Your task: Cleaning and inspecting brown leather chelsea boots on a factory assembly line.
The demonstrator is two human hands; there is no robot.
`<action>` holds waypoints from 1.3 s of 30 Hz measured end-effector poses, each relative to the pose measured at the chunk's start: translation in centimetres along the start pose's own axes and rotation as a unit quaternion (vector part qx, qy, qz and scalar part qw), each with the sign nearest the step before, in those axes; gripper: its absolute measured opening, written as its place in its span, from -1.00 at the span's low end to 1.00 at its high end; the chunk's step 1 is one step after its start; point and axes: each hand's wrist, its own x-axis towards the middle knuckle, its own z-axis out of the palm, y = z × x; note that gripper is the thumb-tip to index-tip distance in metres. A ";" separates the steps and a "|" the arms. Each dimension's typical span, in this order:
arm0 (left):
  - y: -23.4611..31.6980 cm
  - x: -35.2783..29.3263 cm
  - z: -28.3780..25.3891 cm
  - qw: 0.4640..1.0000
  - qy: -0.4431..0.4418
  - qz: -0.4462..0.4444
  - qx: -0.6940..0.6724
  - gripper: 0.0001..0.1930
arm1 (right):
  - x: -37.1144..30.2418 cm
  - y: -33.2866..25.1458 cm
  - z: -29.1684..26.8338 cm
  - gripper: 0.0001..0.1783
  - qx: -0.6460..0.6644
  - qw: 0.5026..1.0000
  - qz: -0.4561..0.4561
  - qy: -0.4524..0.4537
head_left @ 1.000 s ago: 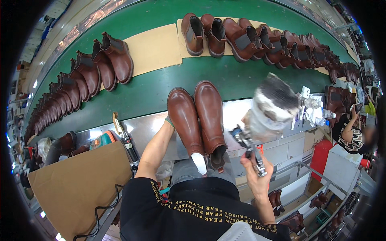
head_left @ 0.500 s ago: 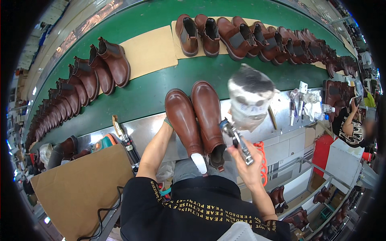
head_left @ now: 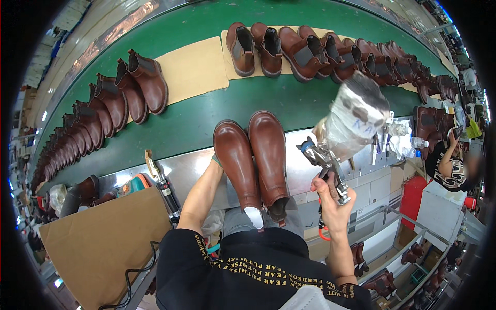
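Note:
Two brown ankle boots (head_left: 253, 160) are side by side in front of me, toes pointing away and shafts toward my lap. White material shows in the left boot's opening. My left hand (head_left: 216, 163) reaches beneath the boots and holds them up; its fingers are hidden, and a bit of green shows at its edge. To their right, my right hand (head_left: 333, 204) is closed round a metal spray gun (head_left: 325, 163). A cup wrapped in cloudy plastic (head_left: 356, 121), dark at its top, sits on the gun, which stands apart from the boots.
Rows of brown boots (head_left: 147, 82) curve along the green table (head_left: 191, 121) on tan card sheets (head_left: 191, 67). A metal strip (head_left: 191, 165) edges it. At left stand a cardboard box (head_left: 103, 243) and a handled tool (head_left: 164, 186). Another person (head_left: 448, 165) is at far right.
My right hand has swung the spray gun right, away from the boots, and its wrapped cup has moved up and right. The boots have shifted slightly toward me with my left hand.

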 end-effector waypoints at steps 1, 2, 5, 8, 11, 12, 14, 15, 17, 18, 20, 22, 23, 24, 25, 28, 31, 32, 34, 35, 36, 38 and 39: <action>0.0 0.2 -0.2 1.000 0.001 -0.001 -0.003 -0.65 | 0.4 -0.5 -0.3 -0.71 0.014 0.999 -0.037 -0.034; -0.2 -0.2 -0.5 1.000 0.004 -0.001 -0.008 -0.65 | 0.9 -1.7 -0.9 -0.77 -0.056 0.994 -0.019 -0.092; -0.6 -0.2 -0.8 1.000 0.006 -0.005 -0.020 -0.66 | 3.3 -2.1 0.0 -0.73 -0.049 0.994 0.027 -0.096; -0.6 -0.2 -1.4 0.999 0.023 0.005 -0.031 -0.66 | 5.6 1.8 -1.2 -0.78 -0.040 0.995 0.071 -0.065; -2.1 -0.3 -0.9 0.998 0.040 0.009 -0.047 -0.66 | 6.5 8.9 -2.9 -0.78 -0.011 0.995 0.093 -0.025; -2.6 -0.5 -0.8 0.998 0.043 0.009 -0.051 -0.67 | 6.9 12.0 -3.2 -0.77 -0.009 0.997 0.082 0.004; -3.3 -0.4 -0.9 0.997 0.046 0.006 -0.059 -0.67 | 7.7 17.4 -3.4 -0.77 -0.014 0.995 0.099 0.005; -3.2 -0.1 -1.1 0.997 0.046 0.002 -0.061 -0.67 | 7.7 18.7 -3.3 -0.77 -0.034 0.994 0.102 -0.007; -3.3 0.1 -1.4 0.997 0.044 -0.006 -0.066 -0.67 | 7.6 21.0 -2.2 -0.77 0.059 0.996 0.067 -0.002; -3.3 0.2 -1.7 0.997 0.042 -0.012 -0.069 -0.67 | 7.6 21.3 -2.6 -0.76 0.042 0.995 0.088 -0.022; -3.3 0.4 -2.5 0.996 0.045 -0.022 -0.075 -0.67 | 6.5 20.8 -2.0 -0.73 0.026 0.996 0.070 0.041; -2.2 0.0 -3.7 0.995 0.052 -0.026 -0.077 -0.68 | 5.1 19.9 -1.1 -0.61 -0.202 0.950 -0.080 0.226; -1.5 -0.6 -4.5 0.995 0.062 -0.024 -0.079 -0.68 | 4.0 18.9 -0.7 -0.61 -0.199 0.952 -0.078 0.218; -1.6 -0.7 -2.9 0.994 0.062 -0.033 -0.086 -0.68 | 2.5 17.6 -0.6 -0.65 -0.200 0.956 -0.113 0.181; -1.1 -1.1 -1.5 0.993 0.062 -0.040 -0.090 -0.68 | 1.3 16.7 -0.5 -0.69 -0.199 0.959 -0.147 0.142; 3.4 -3.4 5.8 0.873 0.461 0.038 0.156 -0.68 | 1.8 17.8 1.9 -0.62 -0.094 0.994 -0.022 -0.053; -12.2 -10.6 1.5 0.703 0.464 0.246 0.480 -0.66 | 3.6 23.4 4.6 -0.47 -0.172 0.973 -0.073 -0.136; -12.6 -10.3 3.5 0.727 0.441 0.202 0.487 -0.65 | 4.0 23.2 4.4 -0.47 -0.174 0.972 -0.074 -0.138; -6.4 -9.6 11.8 0.912 0.406 0.024 0.054 -0.64 | 4.9 20.3 3.3 -0.41 0.019 0.972 0.072 -0.221; -5.5 -10.5 12.5 0.940 0.327 0.067 -0.076 -0.66 | 5.2 18.6 3.2 -0.41 0.021 0.969 0.057 -0.239; -5.0 -10.9 13.9 0.939 0.317 0.099 -0.094 -0.65 | 5.2 17.3 2.7 -0.38 0.044 0.965 0.075 -0.249; -3.9 -11.5 17.1 0.926 0.259 0.166 -0.217 -0.62 | 5.3 13.7 1.8 -0.35 0.088 0.949 0.131 -0.272; -3.2 -10.9 18.8 0.919 0.232 0.202 -0.249 -0.59 | 5.5 12.6 1.7 -0.28 0.122 0.943 0.144 -0.276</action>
